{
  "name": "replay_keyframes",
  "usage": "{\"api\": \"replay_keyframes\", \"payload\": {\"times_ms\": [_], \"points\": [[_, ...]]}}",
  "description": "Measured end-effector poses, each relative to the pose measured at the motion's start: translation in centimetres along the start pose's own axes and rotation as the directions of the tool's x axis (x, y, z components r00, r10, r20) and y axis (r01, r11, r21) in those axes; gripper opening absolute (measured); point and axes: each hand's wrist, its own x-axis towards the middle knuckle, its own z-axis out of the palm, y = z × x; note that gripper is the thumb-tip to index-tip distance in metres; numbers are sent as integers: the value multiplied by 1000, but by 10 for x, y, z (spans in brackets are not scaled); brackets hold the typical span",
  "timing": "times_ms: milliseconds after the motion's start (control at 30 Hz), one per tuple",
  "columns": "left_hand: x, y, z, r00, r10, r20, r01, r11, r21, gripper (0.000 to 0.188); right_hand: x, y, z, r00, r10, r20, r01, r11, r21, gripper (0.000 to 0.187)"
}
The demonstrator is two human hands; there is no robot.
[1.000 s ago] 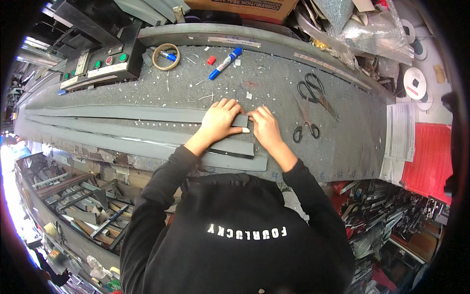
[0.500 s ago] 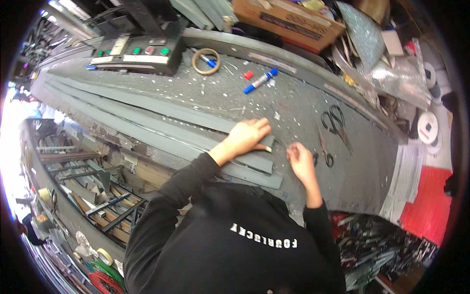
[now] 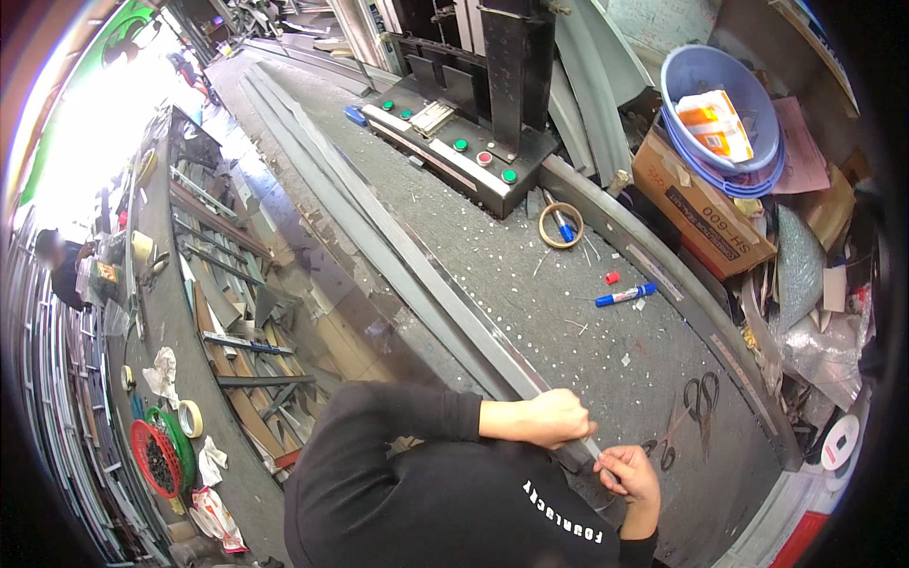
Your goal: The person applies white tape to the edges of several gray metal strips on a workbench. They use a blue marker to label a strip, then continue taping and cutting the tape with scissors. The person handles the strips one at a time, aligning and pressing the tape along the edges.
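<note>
Several long grey strips point(image 3: 453, 305) run from the far left down the bench toward me. My left hand point(image 3: 557, 418) is closed over one strip near its close end, with the knuckles up. Just beyond it, my right hand point(image 3: 629, 473) pinches the end of that strip between thumb and fingers. The strip's tip is partly covered by my fingers. Beside my right hand lie scissors point(image 3: 667, 456) with dark handles, and a larger black-handled pair of scissors point(image 3: 702, 402) is farther right.
A machine with green and red buttons point(image 3: 461, 145) stands at the back. A tape roll point(image 3: 544, 227), a blue-and-white marker point(image 3: 625, 295) and a red cap point(image 3: 613, 278) lie on the bench. Blue basins point(image 3: 682, 85) sit on a cardboard box point(image 3: 663, 180). A rack of offcuts point(image 3: 241, 382) is at left.
My view has swung left along the bench. My left hand, earlier spread over the strips, is now closed on one. My right hand, earlier apart from the strips, now grips its end.
</note>
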Motion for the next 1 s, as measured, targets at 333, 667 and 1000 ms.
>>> {"api": "replay_keyframes", "payload": {"times_ms": [333, 667, 1000], "points": [[-9, 8, 30, 989, -27, 143, 20, 998, 54, 29, 14, -9, 21, 982, 16, -189, -59, 972, -227, 30], [-11, 11, 34, 993, -1, 119, -3, 999, 36, 26, 16, 42, 16, 997, -35, -62, 36, 999, 11, 25], [-14, 15, 34, 991, 15, 136, -19, 999, 30, 25, 8, 37, 26, 996, -36, -86, 41, 998, 57, 24]]}}
